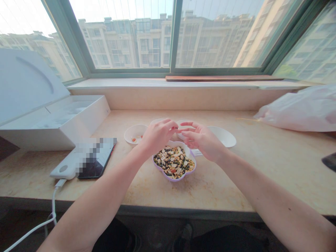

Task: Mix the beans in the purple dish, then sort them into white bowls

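Note:
A purple-rimmed white bowl [174, 179] with a wavy edge holds mixed dark beans, yellow kernels and pale peanut halves [178, 162]. Above its far edge my left hand [160, 134] is closed in a pinch. Something small and dark red shows at its fingertips, too small to name. Facing it from the other side, my right hand [201, 138] has its fingers stretched out and apart, the tips close to the left fingertips. To the left stands a small white bowl [128, 134] with a few reddish pieces in it. Behind my hands, other white dishes [223, 136] are partly hidden.
An open white box [63, 129] stands at the left. In front of it lie a white power bank [64, 166] with a cable [54, 203] and a dark phone [91, 171]. A pale plastic bag [301, 110] rests at the right. Windows rise behind the counter [262, 168].

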Demonstrator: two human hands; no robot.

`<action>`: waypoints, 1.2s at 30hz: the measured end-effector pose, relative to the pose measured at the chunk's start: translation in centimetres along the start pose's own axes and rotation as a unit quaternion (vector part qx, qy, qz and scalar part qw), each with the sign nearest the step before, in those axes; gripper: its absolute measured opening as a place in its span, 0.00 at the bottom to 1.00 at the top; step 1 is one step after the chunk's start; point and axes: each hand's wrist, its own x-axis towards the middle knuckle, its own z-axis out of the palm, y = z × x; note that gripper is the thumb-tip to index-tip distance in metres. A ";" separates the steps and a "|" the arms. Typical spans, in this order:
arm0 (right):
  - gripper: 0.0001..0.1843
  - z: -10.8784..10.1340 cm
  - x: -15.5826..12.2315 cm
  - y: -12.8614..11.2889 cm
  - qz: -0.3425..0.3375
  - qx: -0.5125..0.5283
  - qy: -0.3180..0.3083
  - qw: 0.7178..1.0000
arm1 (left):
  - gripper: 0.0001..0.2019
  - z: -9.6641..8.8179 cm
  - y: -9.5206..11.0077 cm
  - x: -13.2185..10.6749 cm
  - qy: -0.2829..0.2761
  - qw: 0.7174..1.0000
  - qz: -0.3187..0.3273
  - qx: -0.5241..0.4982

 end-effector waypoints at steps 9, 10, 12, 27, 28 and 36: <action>0.07 1.2 -1.9 0.5 -0.152 -0.354 -0.306 0.871 | 0.14 -0.2 -1.7 0.9 -0.044 0.987 -0.104 0.111; 0.07 1.5 -2.0 0.6 -0.166 -0.369 -0.324 0.855 | 0.15 -0.2 -1.8 1.0 -0.059 0.984 -0.107 0.128; 0.06 1.8 -2.1 0.8 -0.187 -0.392 -0.341 0.833 | 0.14 -0.1 -1.9 1.2 -0.082 0.979 -0.108 0.154; 0.08 1.6 -1.9 1.0 -0.175 -0.465 -0.353 0.793 | 0.14 -0.4 -0.9 0.4 -0.098 0.982 -0.107 0.121; 0.08 1.6 -1.9 1.0 -0.176 -0.463 -0.349 0.795 | 0.14 -0.4 -1.0 0.3 -0.096 0.984 -0.103 0.112; 0.10 0.9 -1.2 0.7 -0.097 -0.293 -0.188 0.932 | 0.13 -0.6 -1.0 0.3 -0.072 0.995 -0.057 -0.025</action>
